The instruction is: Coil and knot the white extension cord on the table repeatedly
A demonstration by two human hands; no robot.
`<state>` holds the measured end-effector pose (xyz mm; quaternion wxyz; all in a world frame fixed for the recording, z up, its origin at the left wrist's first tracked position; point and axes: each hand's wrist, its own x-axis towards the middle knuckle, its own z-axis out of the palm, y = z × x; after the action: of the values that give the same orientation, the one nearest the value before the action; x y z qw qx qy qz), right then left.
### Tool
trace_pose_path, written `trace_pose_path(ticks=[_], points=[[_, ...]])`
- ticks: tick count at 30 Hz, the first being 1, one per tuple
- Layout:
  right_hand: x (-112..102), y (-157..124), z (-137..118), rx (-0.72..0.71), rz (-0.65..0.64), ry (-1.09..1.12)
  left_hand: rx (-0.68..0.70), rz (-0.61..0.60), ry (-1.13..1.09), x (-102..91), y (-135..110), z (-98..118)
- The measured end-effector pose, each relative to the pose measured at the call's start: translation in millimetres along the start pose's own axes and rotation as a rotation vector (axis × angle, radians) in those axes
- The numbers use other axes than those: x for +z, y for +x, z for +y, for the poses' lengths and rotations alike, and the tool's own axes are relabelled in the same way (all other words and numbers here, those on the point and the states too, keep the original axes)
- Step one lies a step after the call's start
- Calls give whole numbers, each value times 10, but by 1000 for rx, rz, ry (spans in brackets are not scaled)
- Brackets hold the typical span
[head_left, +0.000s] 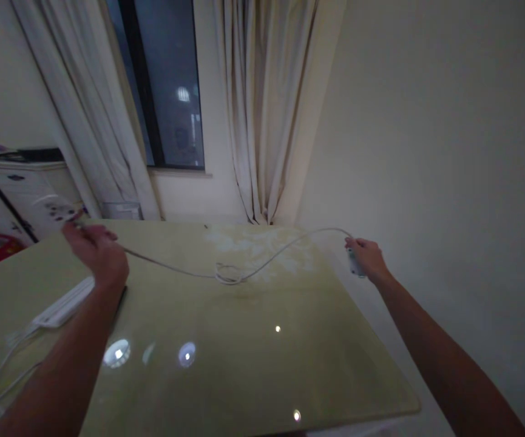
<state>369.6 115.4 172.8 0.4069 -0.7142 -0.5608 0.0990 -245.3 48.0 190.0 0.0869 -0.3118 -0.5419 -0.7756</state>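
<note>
A white cable (pixel 169 267) runs between my two hands above the table, with a loose loop (pixel 229 274) near its middle. My left hand (pixel 98 252) is closed round the cable at the left. Beyond its fingers juts a white end piece with dark spots (pixel 58 209), blurred, so I cannot tell its kind. Past the table's right edge, my right hand (pixel 368 258) is closed on the cable's other end. A small whitish piece with a green mark (pixel 355 264) shows below those fingers, mostly hidden by them.
The glossy table (pixel 244 352) reflects several lights. Beside my left forearm lies a long white power strip (pixel 64 303) with cords, and a dark flat thing is partly hidden there. Curtains (pixel 266 121), a window (pixel 171 85) and a white cabinet (pixel 11 188) stand behind; a wall is right.
</note>
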Motion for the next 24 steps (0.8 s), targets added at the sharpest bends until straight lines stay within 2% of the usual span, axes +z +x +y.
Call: trace_pose_path(ticks=[2, 4, 6, 10, 13, 15, 17, 19, 22, 24], points=[[243, -70, -377, 46, -65, 273, 67, -169, -164, 179, -195, 156], [521, -252, -629, 129, -242, 492, 91, -361, -214, 261, -551, 259], [828, -515, -767, 194, -391, 675, 53, -421, -224, 290, -990, 289], [1481, -1110, -830, 292, -554, 872, -109, -625, -196, 366, -1874, 184], [1935, -1490, -775, 384, -723, 898, -231, -716, -191, 456, -2447, 26], [2188, -1674, -705, 426, -787, 890, -263, -757, -162, 495, -2751, -96], [2383, -1798, -619, 432, -796, 872, -243, -812, -125, 504, -2965, -216], [2505, -1869, -534, 415, -758, 872, -158, -874, -96, 483, -3083, -319], [2543, -1912, -448, 377, -706, 842, 46, -964, -49, 417, -3107, -430], [2500, -1922, -433, 329, -757, 801, 188, -1036, 0, 362, -3053, -481]])
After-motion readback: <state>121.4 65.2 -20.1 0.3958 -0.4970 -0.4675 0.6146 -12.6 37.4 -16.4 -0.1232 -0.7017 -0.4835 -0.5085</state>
